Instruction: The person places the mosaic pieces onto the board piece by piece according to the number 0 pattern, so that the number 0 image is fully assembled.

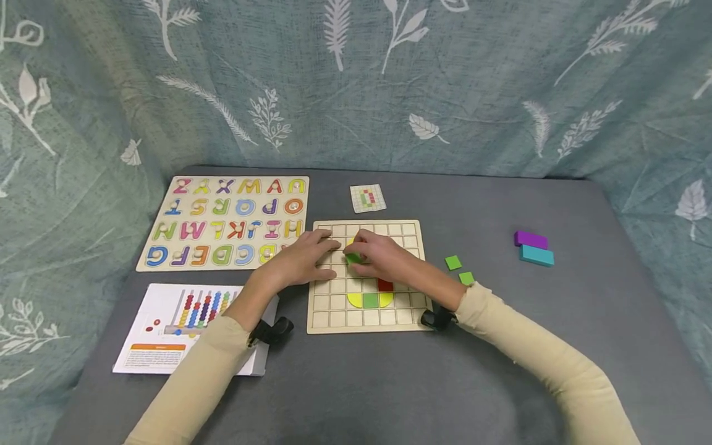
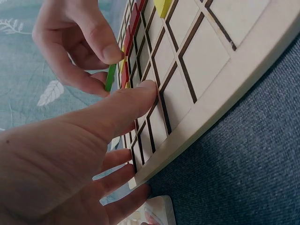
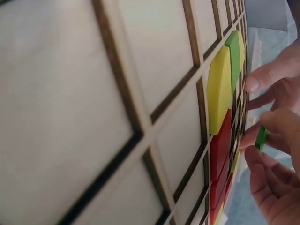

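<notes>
My right hand (image 1: 385,254) pinches a small square green tile (image 2: 110,77) between thumb and fingers, close over the wooden grid board (image 1: 336,319). My left hand (image 1: 297,261) rests at the board's left side, fingers spread and thumb on the grid, as the left wrist view shows. Set in the board are red tiles (image 3: 220,145), a green tile (image 1: 370,301) and, on either side of it, yellow rounded pieces (image 1: 354,300). The right hand covers part of the pattern in the head view. Behind the board lies a small pattern card (image 1: 368,198).
Two loose green tiles (image 1: 453,262) lie right of the board, partly near the right forearm. Farther right are a purple block (image 1: 531,240) and a teal block (image 1: 536,255). An alphabet puzzle board (image 1: 146,262) and a white box with an abacus picture (image 1: 136,327) occupy the left.
</notes>
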`<state>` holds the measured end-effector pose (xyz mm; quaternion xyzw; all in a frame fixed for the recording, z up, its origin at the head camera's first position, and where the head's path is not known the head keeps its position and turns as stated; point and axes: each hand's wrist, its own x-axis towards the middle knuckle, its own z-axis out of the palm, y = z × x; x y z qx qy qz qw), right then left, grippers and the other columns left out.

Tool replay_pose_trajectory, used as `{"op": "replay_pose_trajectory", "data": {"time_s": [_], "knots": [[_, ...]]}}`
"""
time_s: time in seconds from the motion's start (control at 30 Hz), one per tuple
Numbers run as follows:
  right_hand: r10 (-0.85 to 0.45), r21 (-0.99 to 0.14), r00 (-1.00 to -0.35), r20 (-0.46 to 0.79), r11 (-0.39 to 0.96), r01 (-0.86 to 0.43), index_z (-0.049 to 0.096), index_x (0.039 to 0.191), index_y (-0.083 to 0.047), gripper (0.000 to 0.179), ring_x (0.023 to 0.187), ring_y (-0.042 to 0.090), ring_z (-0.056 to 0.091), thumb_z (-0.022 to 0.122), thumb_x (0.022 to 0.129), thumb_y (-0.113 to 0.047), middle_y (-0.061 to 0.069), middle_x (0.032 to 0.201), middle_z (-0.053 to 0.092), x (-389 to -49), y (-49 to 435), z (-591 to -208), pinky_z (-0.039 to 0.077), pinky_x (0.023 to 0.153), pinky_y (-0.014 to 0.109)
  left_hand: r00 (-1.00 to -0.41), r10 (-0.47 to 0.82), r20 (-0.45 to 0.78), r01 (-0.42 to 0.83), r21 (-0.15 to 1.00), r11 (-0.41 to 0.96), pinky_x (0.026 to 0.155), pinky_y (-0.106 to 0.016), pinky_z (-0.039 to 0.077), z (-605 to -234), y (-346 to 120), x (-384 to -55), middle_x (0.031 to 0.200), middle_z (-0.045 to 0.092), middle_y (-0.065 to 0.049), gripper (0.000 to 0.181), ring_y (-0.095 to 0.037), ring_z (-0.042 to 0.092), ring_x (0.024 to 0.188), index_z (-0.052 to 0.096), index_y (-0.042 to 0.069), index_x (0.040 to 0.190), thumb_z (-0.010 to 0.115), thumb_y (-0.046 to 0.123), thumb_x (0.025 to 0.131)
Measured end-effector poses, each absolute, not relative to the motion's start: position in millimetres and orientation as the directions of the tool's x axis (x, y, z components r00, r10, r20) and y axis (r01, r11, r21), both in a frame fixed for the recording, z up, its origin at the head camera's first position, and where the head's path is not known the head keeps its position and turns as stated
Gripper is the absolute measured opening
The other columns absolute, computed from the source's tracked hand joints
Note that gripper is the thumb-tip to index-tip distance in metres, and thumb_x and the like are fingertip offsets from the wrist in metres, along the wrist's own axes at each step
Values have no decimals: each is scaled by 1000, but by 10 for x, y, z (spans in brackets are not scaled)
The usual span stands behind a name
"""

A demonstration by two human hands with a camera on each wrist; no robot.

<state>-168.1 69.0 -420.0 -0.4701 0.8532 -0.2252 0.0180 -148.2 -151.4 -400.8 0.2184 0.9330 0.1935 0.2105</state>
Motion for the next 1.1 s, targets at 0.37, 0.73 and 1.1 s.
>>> {"op": "replay_pose_trajectory", "data": {"time_s": [0.37,0.73,1.1], "knots": [[-749,-412,-645,151,546,-730,71,108,-4,22,68,11,51,69,88,-14,10,94,61,-1706,654,-4233,45,60,19,-815,493,-305,331,453,828,110,-57,35,-3992,-1506,-1485,157,28,-18,62,-38,26,145,45,10,145,67,32,91],[-722,-373,-686,93,613,-696,72,107,-7,24,68,12,50,73,87,-20,8,93,59,-1718,546,-4197,44,60,22,-813,507,-286,350,455,819,110,-57,35,-3993,-1506,-1491,156,29,-20,61,-39,27,144,46,9,144,67,31,92],[-700,-387,-713,37,648,-656,74,107,-7,24,74,13,53,73,87,-20,7,93,59,-1714,528,-4218,46,64,23,-810,507,-294,347,458,819,111,-56,34,-4005,-1511,-1490,157,28,-19,61,-38,26,145,45,9,144,67,32,92]]}}
